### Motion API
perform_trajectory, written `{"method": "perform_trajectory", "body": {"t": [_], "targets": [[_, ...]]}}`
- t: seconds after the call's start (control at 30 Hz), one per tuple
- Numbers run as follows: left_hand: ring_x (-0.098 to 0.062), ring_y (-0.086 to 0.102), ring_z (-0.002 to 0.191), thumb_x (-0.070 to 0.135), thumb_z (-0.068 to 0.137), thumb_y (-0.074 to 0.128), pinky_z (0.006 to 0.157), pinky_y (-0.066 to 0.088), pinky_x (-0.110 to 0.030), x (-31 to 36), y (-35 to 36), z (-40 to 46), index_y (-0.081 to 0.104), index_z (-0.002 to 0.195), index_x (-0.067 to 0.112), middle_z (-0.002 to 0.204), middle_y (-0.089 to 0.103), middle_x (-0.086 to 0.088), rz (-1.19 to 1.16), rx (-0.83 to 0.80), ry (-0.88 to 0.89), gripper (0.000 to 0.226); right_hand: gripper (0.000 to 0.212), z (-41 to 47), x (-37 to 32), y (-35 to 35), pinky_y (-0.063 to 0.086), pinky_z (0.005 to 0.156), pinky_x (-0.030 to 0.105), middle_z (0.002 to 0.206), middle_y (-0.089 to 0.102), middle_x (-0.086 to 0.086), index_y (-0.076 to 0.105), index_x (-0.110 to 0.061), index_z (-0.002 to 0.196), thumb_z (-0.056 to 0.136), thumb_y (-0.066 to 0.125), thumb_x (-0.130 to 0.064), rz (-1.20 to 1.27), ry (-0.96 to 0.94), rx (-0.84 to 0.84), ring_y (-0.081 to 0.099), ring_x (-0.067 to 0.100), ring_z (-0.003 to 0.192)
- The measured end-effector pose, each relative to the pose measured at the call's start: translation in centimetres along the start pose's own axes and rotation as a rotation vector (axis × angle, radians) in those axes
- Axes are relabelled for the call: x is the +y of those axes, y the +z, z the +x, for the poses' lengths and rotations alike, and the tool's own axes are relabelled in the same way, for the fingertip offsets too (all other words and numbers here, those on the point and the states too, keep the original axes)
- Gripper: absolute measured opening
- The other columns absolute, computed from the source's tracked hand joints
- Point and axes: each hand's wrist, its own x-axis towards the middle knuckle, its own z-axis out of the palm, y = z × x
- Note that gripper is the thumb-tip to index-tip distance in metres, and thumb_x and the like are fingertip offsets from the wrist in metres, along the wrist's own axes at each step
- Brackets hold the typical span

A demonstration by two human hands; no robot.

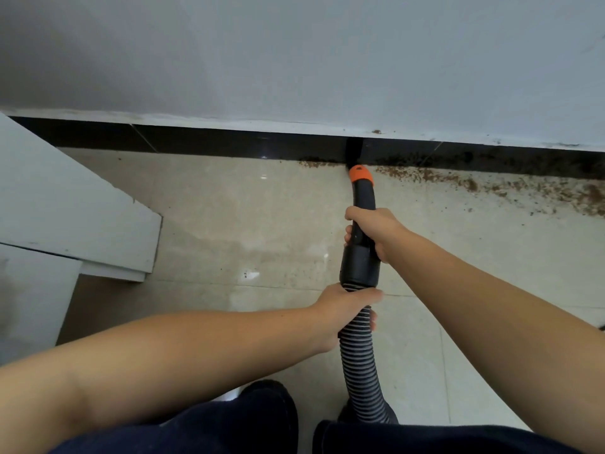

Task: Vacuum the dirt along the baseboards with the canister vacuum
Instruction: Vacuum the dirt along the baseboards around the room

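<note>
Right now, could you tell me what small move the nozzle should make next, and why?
Probably slide the nozzle to the right along the baseboard. Brown dirt lies thick on that side, while the floor to its left looks mostly clean. The right hand grips the handle and the left hand the hose.

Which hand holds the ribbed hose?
The left hand, nearer the body, grips the ribbed hose. The right hand grips the smooth black handle.

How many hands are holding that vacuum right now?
2. The right hand grips the black handle nearer the wall; the left hand grips the ribbed hose just behind it. Nothing suggests another hand hidden.
</note>
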Motion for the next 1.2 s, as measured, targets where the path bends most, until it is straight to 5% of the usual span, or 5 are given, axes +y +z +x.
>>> {"method": "perform_trajectory", "body": {"t": [0.53,0.73,1.2], "targets": [[-0.018,0.060,0.052,0.016,0.086,0.068,0.053,0.053,-0.026,-0.1,-4.1,-1.0,0.057,0.091,0.008,0.059,0.063,-0.005,-0.125,0.147,0.033,0.015,0.024,-0.6,-1.0,6.7,0.051,0.046,0.023,0.068,0.056,0.009,0.049,-0.002,0.105,0.086,0.061,-0.009,-0.147,-0.022,-0.203,0.054,0.017,0.048],[-0.020,0.059,0.055,0.015,0.086,0.067,0.057,0.054,-0.029,0.4,-4.9,-1.1,0.054,0.094,0.006,0.063,0.061,-0.007,-0.185,0.165,0.054,0.017,0.014,-1.0,-2.0,8.5,0.050,0.041,0.020,0.067,0.057,0.008,0.048,-0.008,0.090,0.086,0.061,-0.009,-0.233,-0.029,-0.265,0.055,0.015,0.047],[-0.017,0.058,0.048,0.014,0.085,0.069,0.049,0.052,-0.023,0.9,1.5,1.1,0.056,0.091,0.009,0.061,0.060,-0.007,0.055,-0.073,-0.007,0.014,0.013,-0.4,-1.0,-2.7,0.052,0.049,0.025,0.068,0.057,0.008,0.049,-0.007,0.088,0.085,0.062,-0.009,0.023,0.013,0.078,0.055,0.017,0.047]]}}
